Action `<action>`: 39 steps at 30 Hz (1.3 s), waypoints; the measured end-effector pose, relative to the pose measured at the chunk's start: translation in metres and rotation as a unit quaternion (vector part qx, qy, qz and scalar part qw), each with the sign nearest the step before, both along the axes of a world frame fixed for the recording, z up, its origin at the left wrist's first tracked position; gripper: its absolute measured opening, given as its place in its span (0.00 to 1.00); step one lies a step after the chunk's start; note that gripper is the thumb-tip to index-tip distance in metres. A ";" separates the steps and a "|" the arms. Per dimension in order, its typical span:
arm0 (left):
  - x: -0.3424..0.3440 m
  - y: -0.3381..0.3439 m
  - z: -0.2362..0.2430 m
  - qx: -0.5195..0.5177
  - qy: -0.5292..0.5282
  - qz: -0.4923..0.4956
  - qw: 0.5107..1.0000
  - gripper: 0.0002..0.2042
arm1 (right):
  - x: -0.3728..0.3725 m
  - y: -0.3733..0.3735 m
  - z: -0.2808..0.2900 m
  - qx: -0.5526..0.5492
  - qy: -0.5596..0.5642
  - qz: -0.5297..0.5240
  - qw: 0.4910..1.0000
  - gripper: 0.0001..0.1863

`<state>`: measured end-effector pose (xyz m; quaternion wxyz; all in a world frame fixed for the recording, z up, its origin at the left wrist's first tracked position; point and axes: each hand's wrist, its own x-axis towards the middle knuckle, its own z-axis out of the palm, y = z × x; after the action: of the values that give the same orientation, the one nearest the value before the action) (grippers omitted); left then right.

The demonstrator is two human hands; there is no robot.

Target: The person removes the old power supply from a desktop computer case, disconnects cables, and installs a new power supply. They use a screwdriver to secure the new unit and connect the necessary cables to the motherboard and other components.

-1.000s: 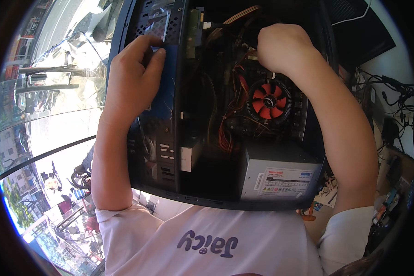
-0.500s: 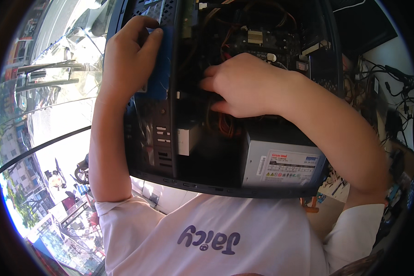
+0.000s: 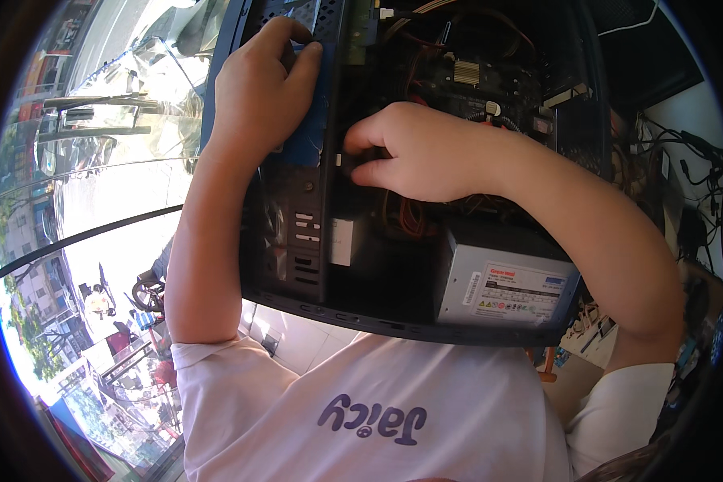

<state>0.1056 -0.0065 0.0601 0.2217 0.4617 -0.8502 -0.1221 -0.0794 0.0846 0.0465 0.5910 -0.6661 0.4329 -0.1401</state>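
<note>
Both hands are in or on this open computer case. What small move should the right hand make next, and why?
Perhaps the right hand should ease its fingertips slightly toward the small white piece by the black divider: they are right beside it. The left hand is at the blue panel, across that divider.

Left hand (image 3: 261,100) curled, right hand (image 3: 422,157) inward

Strong daylight floods in from the left, where I can see a sunlit street (image 3: 124,32), buildings (image 3: 22,289) and green trees (image 3: 34,345). Pale floor tiles (image 3: 309,344) lie below. The right side is dimmer: black cables (image 3: 686,170) tangle over a pale surface (image 3: 693,116), whether wall or desk I cannot tell.
</note>
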 end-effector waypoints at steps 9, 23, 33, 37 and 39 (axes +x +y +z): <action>0.000 0.001 0.002 0.015 0.000 0.004 1.000 0.10 | -0.014 -0.002 -0.004 -0.233 0.396 0.182 0.869 0.19; 0.004 -0.008 -0.001 0.009 -0.030 0.000 0.999 0.13 | -0.097 0.117 0.085 -0.437 0.132 -0.212 0.864 0.12; 0.019 0.029 0.051 0.029 0.064 0.042 0.997 0.17 | -0.178 0.381 -0.108 -0.055 0.176 -0.717 0.672 0.10; -0.012 0.128 0.060 0.045 0.083 -0.115 0.989 0.13 | -0.117 0.422 -0.185 0.039 0.207 -0.618 0.757 0.12; -0.037 0.168 0.059 0.041 0.007 -0.241 0.970 0.12 | -0.092 0.413 -0.205 -0.028 0.205 -0.588 0.782 0.12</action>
<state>0.0683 0.1614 0.1187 0.1730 0.2511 -0.9290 -0.2098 -0.1710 0.4981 -0.1584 0.2720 -0.3112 0.8477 -0.3325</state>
